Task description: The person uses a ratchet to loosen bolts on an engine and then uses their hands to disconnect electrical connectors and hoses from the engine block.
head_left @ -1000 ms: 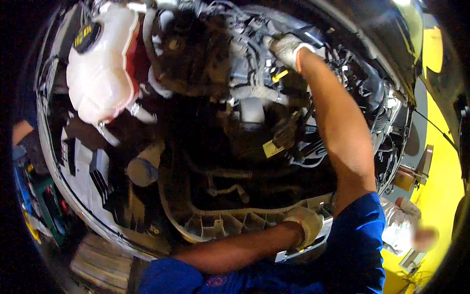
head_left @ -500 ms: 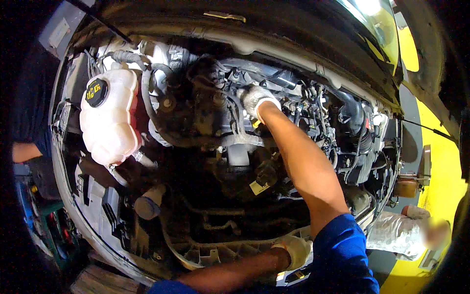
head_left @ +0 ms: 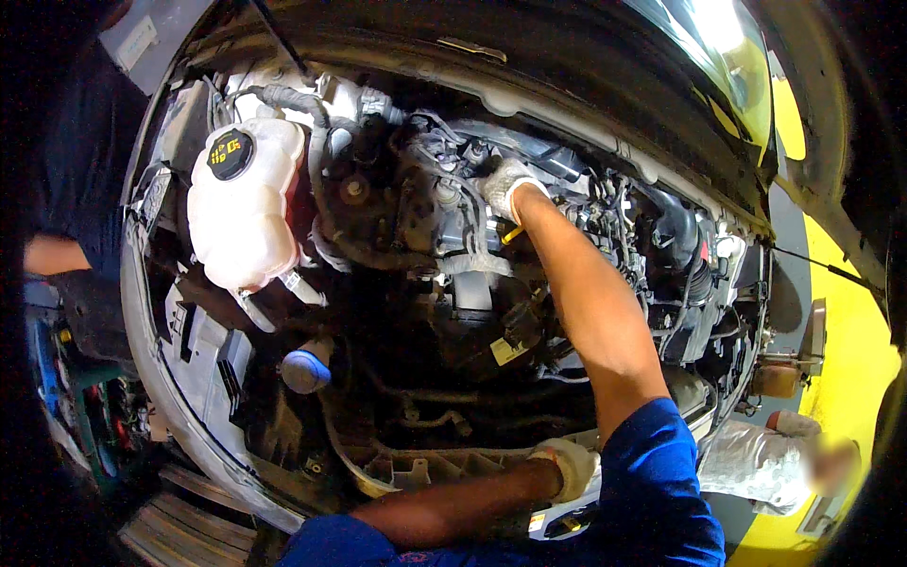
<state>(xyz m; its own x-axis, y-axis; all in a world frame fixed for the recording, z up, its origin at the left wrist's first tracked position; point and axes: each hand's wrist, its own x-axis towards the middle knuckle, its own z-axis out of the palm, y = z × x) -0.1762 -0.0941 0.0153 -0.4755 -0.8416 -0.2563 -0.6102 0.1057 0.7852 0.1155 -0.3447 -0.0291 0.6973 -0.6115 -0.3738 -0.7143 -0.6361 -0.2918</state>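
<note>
My right hand (head_left: 510,191), in a white knit glove, reaches into the engine bay (head_left: 453,331) just above a yellow dipstick handle (head_left: 512,235); its fingertips are hidden among hoses and metal parts. Low in the picture, my left hand (head_left: 567,470), also gloved, rests at the front crossmember (head_left: 430,466), beside my right sleeve, its fingers mostly hidden. A translucent coolant tank (head_left: 241,213) with a black cap (head_left: 231,154) fills the upper left of the bay.
The raised hood (head_left: 397,38) spans the top. At left stands a person in dark clothing (head_left: 85,170), above a green tool case (head_left: 99,420). At right, a person in pale clothing (head_left: 756,463) is beside a yellow surface (head_left: 846,321). Wooden slats (head_left: 179,520) show lower left.
The view has tilted, showing more of the hood and the person at left. My right hand stays near the dipstick; my left hand stays at the front edge.
</note>
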